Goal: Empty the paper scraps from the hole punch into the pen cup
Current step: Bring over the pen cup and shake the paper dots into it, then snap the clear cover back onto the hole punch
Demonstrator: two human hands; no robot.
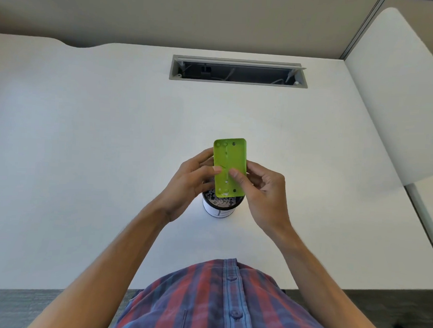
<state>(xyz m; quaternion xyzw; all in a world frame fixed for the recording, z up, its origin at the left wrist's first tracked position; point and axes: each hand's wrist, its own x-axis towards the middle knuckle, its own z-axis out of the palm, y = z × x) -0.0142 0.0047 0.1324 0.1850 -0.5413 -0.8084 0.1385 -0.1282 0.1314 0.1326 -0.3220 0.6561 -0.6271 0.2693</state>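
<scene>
A lime-green hole punch tray (229, 162) is held tilted, its hollow inside facing me and its lower end over the pen cup (221, 210). A few white paper scraps cling near the tray's lower end. My left hand (190, 180) grips its left edge with the thumb on the inside. My right hand (261, 188) grips the right edge, thumb also on the inside. The white pen cup stands on the desk just below, with many small paper dots inside. The rest of the hole punch is hidden behind my hands.
The white desk (87, 145) stretches wide on both sides. An open grey cable slot (238, 71) lies at the back. A white partition panel (399, 97) rises at the right. My plaid shirt (219, 302) fills the bottom.
</scene>
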